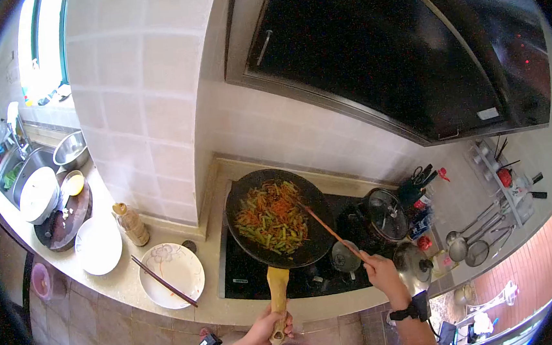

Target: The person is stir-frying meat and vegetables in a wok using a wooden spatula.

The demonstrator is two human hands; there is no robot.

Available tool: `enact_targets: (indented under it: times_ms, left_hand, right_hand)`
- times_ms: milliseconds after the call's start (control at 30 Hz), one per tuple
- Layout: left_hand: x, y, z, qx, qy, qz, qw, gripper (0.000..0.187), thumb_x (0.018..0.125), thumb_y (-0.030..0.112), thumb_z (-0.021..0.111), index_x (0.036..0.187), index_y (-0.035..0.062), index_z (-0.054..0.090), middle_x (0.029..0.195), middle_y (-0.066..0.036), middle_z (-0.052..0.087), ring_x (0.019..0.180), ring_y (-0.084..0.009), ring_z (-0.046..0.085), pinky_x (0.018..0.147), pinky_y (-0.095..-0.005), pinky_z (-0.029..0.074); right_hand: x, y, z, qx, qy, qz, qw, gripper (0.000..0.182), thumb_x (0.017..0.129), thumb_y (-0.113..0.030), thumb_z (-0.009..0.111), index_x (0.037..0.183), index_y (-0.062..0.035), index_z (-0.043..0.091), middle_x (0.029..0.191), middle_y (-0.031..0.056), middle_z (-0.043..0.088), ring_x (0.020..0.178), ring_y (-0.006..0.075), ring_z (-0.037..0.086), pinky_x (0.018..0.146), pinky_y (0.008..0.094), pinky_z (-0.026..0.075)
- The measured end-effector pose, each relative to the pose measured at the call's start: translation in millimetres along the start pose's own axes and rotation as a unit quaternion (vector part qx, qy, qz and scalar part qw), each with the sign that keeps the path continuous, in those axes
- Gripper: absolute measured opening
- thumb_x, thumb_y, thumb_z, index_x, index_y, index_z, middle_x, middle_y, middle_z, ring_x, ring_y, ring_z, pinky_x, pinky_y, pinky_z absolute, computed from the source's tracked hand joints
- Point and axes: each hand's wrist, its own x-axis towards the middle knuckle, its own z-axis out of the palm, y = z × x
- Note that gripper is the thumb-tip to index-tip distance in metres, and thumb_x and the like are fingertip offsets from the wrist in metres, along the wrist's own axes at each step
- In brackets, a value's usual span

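A dark wok (320,234) sits over the black stove, its wooden handle pointing toward me. My left hand (270,327) is closed around the lower end of that handle. Shredded orange and green vegetables (272,217) lie inside the wok. My right hand (381,272) grips the end of a long brown wooden utensil (332,231), whose far end reaches into the vegetables. Left of the stove, a white plate (183,270) has dark chopsticks (164,282) lying across it.
A lidded pot (386,214) and a metal lid (413,267) stand right of the wok. Ladles (458,249) hang at the right. Further left are a wrapped bottle (132,225), a white plate (98,246), a cutting board (77,220) and a sink (36,167).
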Motion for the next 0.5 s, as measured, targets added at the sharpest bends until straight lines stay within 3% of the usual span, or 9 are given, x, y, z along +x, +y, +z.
enact_targets:
  times_ms: [100, 300, 500]
  left_hand:
    - [1, -3, -2, -0.007, -0.003, -0.002, 1.000, 0.039, 0.083, 0.011, 0.041, 0.121, 0.0113, 0.029, 0.074, -0.009, 0.045, 0.060, -0.0181, 0.047, 0.056, -0.0336, 0.044]
    - [1, -2, 2, 0.022, -0.002, 0.013, 1.000, 0.038, 0.084, 0.010, 0.041, 0.120, 0.0107, 0.029, 0.072, -0.008, 0.046, 0.058, -0.0176, 0.047, 0.052, -0.0311, 0.042]
    - [2, -3, 1, 0.058, 0.011, 0.015, 0.998, 0.038, 0.084, 0.008, 0.040, 0.120, 0.0102, 0.029, 0.071, -0.007, 0.045, 0.057, -0.0171, 0.046, 0.049, -0.0298, 0.040]
  right_hand:
    - [1, 21, 17, -0.017, 0.016, -0.007, 1.000, 0.035, 0.077, -0.007, 0.053, 0.112, -0.0080, 0.053, 0.086, 0.0207, 0.057, 0.076, 0.0366, 0.055, 0.067, 0.0360, 0.047]
    - [13, -13, -5, 0.090, 0.043, 0.043, 0.994, 0.032, 0.078, -0.007, 0.051, 0.110, -0.0052, 0.054, 0.086, 0.0214, 0.058, 0.078, 0.0373, 0.056, 0.069, 0.0389, 0.046]
    - [47, -48, 12, -0.003, 0.033, 0.067, 0.997, 0.031, 0.078, -0.008, 0.050, 0.109, -0.0043, 0.054, 0.088, 0.0223, 0.057, 0.082, 0.0372, 0.055, 0.071, 0.0400, 0.046]
